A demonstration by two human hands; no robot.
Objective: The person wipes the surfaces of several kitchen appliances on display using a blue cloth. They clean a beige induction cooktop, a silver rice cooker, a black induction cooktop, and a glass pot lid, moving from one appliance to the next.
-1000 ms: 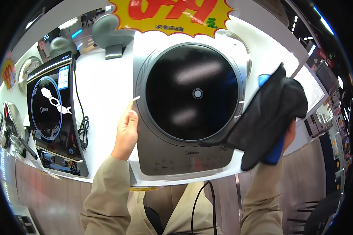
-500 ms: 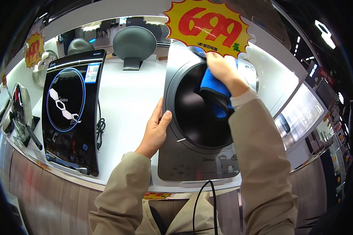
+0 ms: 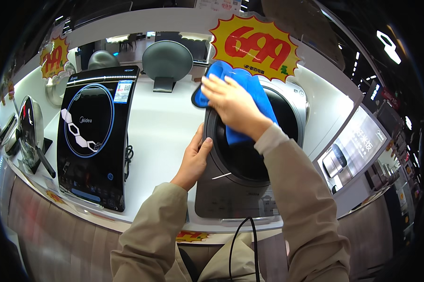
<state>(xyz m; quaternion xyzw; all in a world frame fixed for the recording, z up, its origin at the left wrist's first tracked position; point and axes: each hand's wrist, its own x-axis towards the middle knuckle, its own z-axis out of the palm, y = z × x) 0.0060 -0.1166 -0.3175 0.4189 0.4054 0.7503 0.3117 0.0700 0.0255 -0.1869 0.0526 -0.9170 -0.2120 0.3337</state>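
Note:
A grey induction cooker [image 3: 235, 202] with a round black concave glass and a dark ring stands tilted on the white counter. My left hand [image 3: 193, 160] grips its left edge, the thumb on the near side and the fingers along the rim. Over the cooker's upper left part, my right hand [image 3: 233, 103] presses a blue cloth [image 3: 261, 91] with dark edging, its fingers stretched across the fabric. Part of the cloth hangs past the upper left corner, and some of it covers the glass. My right forearm hides the cooker's lower right side.
To the left stands a black flat induction cooker [image 3: 94, 141] with a cord behind it. A round grey-green pan lid [image 3: 167, 61] rests on a stand at the back. A yellow price sign [image 3: 254, 44] hangs just above the cloth. A lit display panel [image 3: 353, 145] is at right.
My right hand has swept the blue cloth leftward from the glass's right side to the upper left edge. My left hand keeps its place on the cooker's side. The view has shifted slightly.

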